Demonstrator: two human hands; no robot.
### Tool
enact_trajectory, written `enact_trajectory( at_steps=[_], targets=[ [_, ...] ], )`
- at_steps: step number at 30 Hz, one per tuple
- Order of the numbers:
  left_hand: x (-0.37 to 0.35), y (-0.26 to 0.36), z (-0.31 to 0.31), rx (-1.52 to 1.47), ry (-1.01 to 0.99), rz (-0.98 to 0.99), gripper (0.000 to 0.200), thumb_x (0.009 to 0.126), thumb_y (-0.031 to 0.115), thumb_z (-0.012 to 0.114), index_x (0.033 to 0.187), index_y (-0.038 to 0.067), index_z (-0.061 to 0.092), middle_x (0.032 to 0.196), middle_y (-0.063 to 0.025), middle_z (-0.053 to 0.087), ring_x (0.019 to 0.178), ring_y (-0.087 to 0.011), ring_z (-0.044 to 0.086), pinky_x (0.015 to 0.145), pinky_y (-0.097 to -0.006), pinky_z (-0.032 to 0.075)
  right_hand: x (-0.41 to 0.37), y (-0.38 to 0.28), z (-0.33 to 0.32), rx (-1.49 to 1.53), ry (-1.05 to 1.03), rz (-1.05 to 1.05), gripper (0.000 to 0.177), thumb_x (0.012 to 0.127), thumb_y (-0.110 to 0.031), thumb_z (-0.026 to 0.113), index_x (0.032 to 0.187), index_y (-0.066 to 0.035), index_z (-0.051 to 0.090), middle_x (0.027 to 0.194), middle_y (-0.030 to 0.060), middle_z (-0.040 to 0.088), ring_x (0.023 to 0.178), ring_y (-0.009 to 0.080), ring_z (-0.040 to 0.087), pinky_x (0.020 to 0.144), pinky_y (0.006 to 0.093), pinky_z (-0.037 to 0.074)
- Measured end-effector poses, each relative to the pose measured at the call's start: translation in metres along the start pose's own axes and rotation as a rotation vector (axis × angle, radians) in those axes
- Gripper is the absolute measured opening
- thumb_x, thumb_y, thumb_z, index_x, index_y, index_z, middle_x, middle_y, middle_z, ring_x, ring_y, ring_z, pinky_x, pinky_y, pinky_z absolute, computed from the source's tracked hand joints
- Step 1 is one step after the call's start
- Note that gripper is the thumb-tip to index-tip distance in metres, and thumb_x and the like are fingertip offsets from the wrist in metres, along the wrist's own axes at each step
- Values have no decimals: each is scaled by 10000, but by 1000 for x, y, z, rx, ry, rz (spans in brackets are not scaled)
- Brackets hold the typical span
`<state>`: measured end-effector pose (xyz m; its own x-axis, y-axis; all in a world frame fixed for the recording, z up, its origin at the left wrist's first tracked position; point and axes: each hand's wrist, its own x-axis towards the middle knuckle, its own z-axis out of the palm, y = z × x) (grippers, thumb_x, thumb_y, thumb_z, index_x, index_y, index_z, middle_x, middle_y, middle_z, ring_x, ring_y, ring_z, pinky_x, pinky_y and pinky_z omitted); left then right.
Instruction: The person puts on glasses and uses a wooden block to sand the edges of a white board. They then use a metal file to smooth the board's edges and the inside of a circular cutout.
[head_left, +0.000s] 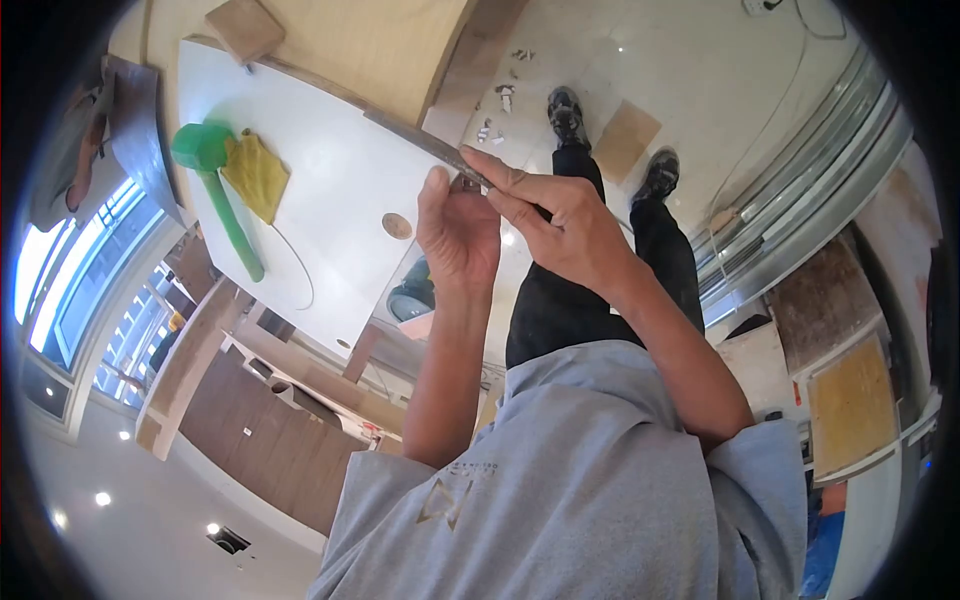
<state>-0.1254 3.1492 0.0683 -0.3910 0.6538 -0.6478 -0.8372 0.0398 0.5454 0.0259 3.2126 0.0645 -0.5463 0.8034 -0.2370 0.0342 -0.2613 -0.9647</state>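
A brown strip [400, 130] runs along the edge of a large white panel [330, 190]. My right hand [570, 220] pinches the strip's near end between thumb and fingers, with something dark showing between the lower fingers. Just beside it, at the panel's corner, is my left hand [460, 235], palm toward me and thumb pointing up. The other fingers of this hand are mostly hidden behind the strip. A round hole [397, 226] in the panel lies to the left of my left hand.
On the panel lie a green mallet [215, 175] and a yellow cloth [256, 178]. A wooden block [245, 30] rests by its far corner. Scraps [505, 98] and a brown board piece [627, 140] lie on the floor. Long metal profiles [800, 190] stand at right. Another person [75, 150] is at far left.
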Motion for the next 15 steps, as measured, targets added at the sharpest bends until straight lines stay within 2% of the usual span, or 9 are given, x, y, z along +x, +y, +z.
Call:
enact_trajectory(
  at_steps=[2, 4, 6, 8, 11, 14, 15],
  targets=[
    [2, 1, 0, -2, -30, -6, 319, 1057, 223, 761, 1317, 41, 733, 1267, -106, 796, 1229, -242, 712, 1158, -467, 520, 3, 3, 3, 25, 6, -8, 432, 1089, -94, 699, 1519, -125, 717, 1224, 200, 826, 1011, 225, 831, 920, 329, 619],
    [1, 1, 2, -17, -99, 0, 299, 1056, 220, 763, 1293, 39, 742, 1268, -106, 797, 1234, -242, 713, 1161, -475, 520, 18, -18, -6, -46, -114, 168, 428, 1090, -99, 697, 1518, -106, 712, 1304, 184, 812, 1091, 227, 829, 958, 314, 616],
    [4, 1, 7, -14, -65, 7, 292, 1052, 219, 769, 1281, 38, 747, 1261, -102, 799, 1220, -243, 720, 1168, -477, 518, 23, -22, -13, -66, -120, 211, 429, 1089, -105, 698, 1518, -103, 711, 1302, 182, 812, 1084, 224, 827, 951, 312, 615],
    [-1, 1, 6, -12, -29, 18, 295, 1048, 218, 775, 1279, 37, 747, 1258, -100, 801, 1222, -243, 720, 1179, -474, 512, 11, -8, -7, -15, -41, 144, 434, 1086, -112, 702, 1520, -117, 712, 1220, 196, 826, 987, 216, 826, 901, 325, 617],
    [0, 1, 1, -12, -35, 4, 312, 1046, 222, 777, 1294, 35, 743, 1258, -101, 801, 1244, -246, 710, 1197, -470, 497, 1, -3, -3, 33, -38, 52, 443, 1082, -130, 707, 1525, -143, 710, 1122, 210, 817, 912, 249, 809, 866, 340, 609],
    [1, 3, 2, -6, -51, -22, 325, 1053, 237, 769, 1304, 34, 740, 1250, -103, 802, 1252, -258, 707, 1213, -482, 483, 20, -10, 4, -62, 20, 39, 417, 1075, -200, 699, 1490, -221, 741, 1009, 202, 790, 819, 410, 746, 749, 461, 599],
    [-1, 4, 7, 10, -27, -25, 328, 1056, 243, 765, 1306, 33, 739, 1242, -101, 803, 1251, -262, 707, 1218, -488, 479, 19, -11, 2, -72, -8, 36, 432, 1074, -159, 699, 1504, -192, 729, 1030, 209, 795, 833, 392, 753, 775, 432, 602]
  ],
)
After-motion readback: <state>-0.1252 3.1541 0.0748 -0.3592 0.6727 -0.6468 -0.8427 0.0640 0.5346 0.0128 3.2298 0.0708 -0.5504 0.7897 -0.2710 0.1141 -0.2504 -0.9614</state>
